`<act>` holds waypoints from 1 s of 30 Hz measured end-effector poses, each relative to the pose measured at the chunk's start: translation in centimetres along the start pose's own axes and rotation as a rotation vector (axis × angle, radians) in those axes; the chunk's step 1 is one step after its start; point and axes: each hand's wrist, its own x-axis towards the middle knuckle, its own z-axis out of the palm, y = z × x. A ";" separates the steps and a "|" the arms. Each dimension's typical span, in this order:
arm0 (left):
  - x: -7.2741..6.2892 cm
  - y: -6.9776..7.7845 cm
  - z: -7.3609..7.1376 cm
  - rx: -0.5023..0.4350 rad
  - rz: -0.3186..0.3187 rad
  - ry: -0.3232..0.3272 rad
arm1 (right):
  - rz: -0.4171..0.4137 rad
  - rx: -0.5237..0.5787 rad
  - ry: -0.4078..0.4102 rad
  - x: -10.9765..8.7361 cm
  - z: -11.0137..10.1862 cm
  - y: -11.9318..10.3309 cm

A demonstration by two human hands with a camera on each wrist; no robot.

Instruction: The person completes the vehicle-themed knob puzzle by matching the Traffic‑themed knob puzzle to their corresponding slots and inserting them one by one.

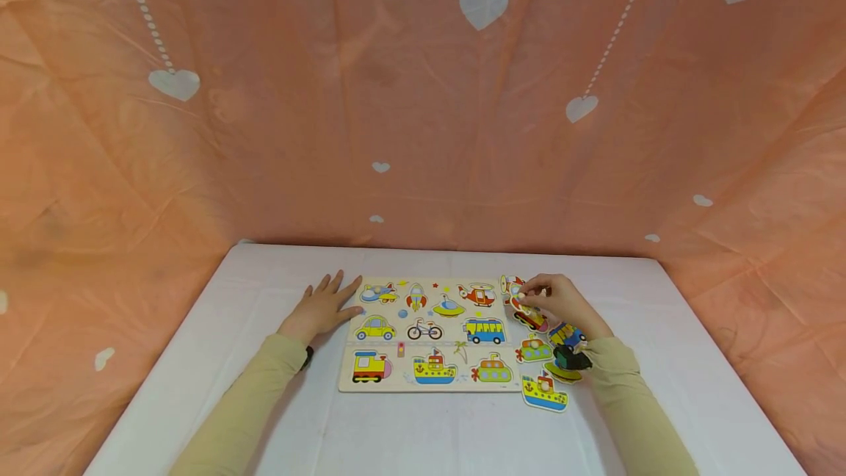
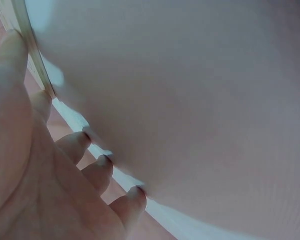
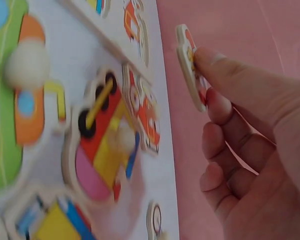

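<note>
The held piece is hovering near the 2 o'clock side of the puzzle board, its face turned too far edge-on in the right-wrist view to make out its picture. The right hand is pinching it between thumb and index finger, the remaining fingers curling loosely below. The left hand is lying at the board's 10 o'clock, fingers spreading apart and gripping nothing, the thumb and index fingertip touching the board's edge. Tiny print near the board's 4 o'clock corner is showing too small to read. The board is displaying ten vehicle pictures, four in its far row and three in each nearer row. At least six loose pieces are lying beyond its right side: one helicopter at 2 o'clock, one train, one bus and one submarine around 3, one flying saucer and one boat around 4. Two beige sleeves are reaching in from 7 and 5 o'clock over the white tablecloth. Behind, toward 12, a pink curtain is hanging, three of its white hearts dangling from printed dotted strings.
</note>
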 end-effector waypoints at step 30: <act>0.1 -0.1 0.0 -0.018 -0.009 -0.013 | -0.080 0.069 -0.063 4.0 5.4 -4.2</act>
